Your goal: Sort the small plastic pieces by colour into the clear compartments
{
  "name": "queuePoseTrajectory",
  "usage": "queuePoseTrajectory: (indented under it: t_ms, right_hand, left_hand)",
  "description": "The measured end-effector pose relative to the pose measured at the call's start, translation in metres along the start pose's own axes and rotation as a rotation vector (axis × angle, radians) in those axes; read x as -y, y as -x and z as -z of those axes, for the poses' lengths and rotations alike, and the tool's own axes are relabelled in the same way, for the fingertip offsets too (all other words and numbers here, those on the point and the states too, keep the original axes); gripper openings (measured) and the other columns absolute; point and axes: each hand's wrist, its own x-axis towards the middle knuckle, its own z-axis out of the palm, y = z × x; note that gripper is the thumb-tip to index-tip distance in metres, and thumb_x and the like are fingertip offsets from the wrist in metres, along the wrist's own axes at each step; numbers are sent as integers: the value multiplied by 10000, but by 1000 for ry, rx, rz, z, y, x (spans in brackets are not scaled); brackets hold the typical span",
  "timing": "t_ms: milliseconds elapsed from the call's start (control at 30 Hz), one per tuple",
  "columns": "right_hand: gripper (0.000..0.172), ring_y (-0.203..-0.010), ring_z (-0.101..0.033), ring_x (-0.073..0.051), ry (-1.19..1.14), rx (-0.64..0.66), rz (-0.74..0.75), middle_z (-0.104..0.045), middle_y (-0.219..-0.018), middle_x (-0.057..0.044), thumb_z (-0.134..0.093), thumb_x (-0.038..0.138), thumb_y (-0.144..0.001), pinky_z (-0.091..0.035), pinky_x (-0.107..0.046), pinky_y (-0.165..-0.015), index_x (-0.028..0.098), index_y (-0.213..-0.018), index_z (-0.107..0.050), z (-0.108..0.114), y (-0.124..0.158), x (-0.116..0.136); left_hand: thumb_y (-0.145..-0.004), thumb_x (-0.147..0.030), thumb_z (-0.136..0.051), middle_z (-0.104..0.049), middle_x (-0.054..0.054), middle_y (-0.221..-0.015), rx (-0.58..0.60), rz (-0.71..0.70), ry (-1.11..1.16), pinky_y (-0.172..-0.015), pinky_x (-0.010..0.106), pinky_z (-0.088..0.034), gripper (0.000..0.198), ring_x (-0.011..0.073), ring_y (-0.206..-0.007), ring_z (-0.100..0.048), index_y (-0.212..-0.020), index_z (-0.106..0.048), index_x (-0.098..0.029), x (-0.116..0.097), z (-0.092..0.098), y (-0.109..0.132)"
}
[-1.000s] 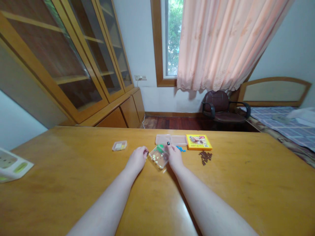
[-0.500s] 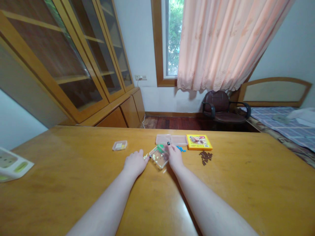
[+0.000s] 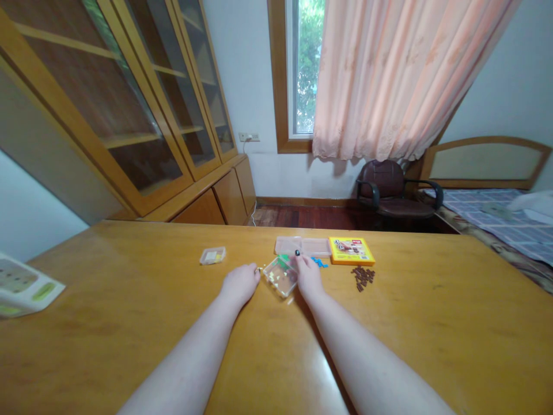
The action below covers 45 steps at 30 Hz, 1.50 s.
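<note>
My right hand [image 3: 309, 278] grips the right side of a small clear plastic box [image 3: 280, 286], tilted over the table. Small cream pieces [image 3: 272, 278] are scattered inside it. Just left of the box, my left hand [image 3: 239, 285] has its fingers curled together, and a few cream bits [image 3: 260, 268] show at the fingertips. What the fingers hold is hidden. Green pieces [image 3: 283, 260] lie behind the box, partly seen through it. Blue pieces [image 3: 318, 262] sit beyond my right hand.
Two clear trays [image 3: 317, 247] lie near the table's far edge beside a yellow printed box [image 3: 352, 251]. Brown pieces [image 3: 363, 277] are heaped before it. A small lidded container [image 3: 212, 256] stands left, and a white power strip [image 3: 30, 288] at far left.
The fingers of my left hand, spread beside the cream bits before, have drawn together. Fewer loose cream bits show there. My right hand keeps the clear box in about the same place.
</note>
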Motion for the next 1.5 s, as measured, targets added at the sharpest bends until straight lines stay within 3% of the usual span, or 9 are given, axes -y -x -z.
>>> queuePoseTrajectory:
  t_ms: [567, 700, 767, 867, 967, 1067, 1300, 1400, 1500]
  right_hand:
    - [380, -670, -590, -190, -37, 11, -11, -657, -711, -37, -596, 556, -673, -477, -280, -557, 181, -708, -641, 1, 0, 1]
    - [382, -618, -584, -179, -15, -2, -25, -657, -685, -37, -590, 558, -681, -458, -265, -520, 182, -715, -646, 1, 0, 0]
    - [380, -597, -577, -173, -4, -2, -30, -656, -680, -37, -584, 553, -686, -449, -260, -506, 181, -722, -648, 1, -1, -1]
    - [361, -618, -578, -172, -17, -2, -25, -655, -695, -35, -591, 533, -678, -457, -257, -519, 179, -718, -641, 1, -2, -2]
    - [333, -641, -575, -174, -62, 6, -39, -645, -709, -28, -602, 508, -663, -473, -266, -538, 181, -716, -632, 1, -3, -4]
    - [321, -642, -571, -173, -77, 21, -54, -635, -710, -25, -603, 496, -663, -478, -276, -548, 182, -721, -633, 0, -3, -5]
    - [321, -670, -579, -184, -80, 5, -57, -638, -724, -35, -604, 492, -649, -487, -283, -563, 182, -727, -633, 0, -3, -4]
    - [322, -669, -582, -182, -58, -1, -42, -641, -724, -37, -598, 494, -655, -485, -278, -560, 181, -723, -630, 0, -4, -4]
    - [329, -656, -583, -181, -42, -2, -39, -643, -720, -39, -594, 500, -662, -480, -276, -549, 178, -718, -630, 1, -4, -3]
  left_hand:
    - [-874, -287, -323, -689, 133, -862, 5, 47, 21, -648, 305, -420, 335, 241, -791, -642, -838, -634, -167, 6, 3, -3]
    - [-878, -273, -328, -662, 100, -811, -200, 97, 87, -653, 291, -391, 301, 213, -753, -604, -821, -609, -179, 4, 14, 2]
    - [-871, -244, -342, -639, 75, -780, -333, 42, 139, -666, 280, -379, 265, 195, -755, -580, -787, -587, -186, 2, 18, 6]
    - [-858, -230, -383, -601, 40, -716, -423, -154, 232, -675, 272, -376, 222, 173, -728, -550, -727, -559, -192, -2, 19, 10]
    - [-859, -279, -429, -603, 29, -738, -418, -354, 298, -697, 284, -393, 199, 173, -735, -547, -754, -574, -191, -5, 15, 12]
    - [-868, -314, -446, -631, 34, -843, -386, -429, 331, -748, 301, -410, 193, 183, -813, -565, -858, -603, -202, -5, 11, 11]
    - [-864, -290, -445, -640, 42, -957, -340, -354, 383, -796, 282, -428, 207, 178, -905, -577, -968, -603, -205, -3, 11, 9]
    - [-881, -294, -392, -640, 54, -912, -319, -163, 308, -733, 278, -433, 225, 182, -853, -591, -909, -592, -195, 0, 12, 8]
    - [-886, -361, -372, -639, 97, -893, -205, 77, 157, -679, 300, -434, 287, 218, -811, -610, -892, -582, -168, 6, 8, 4]
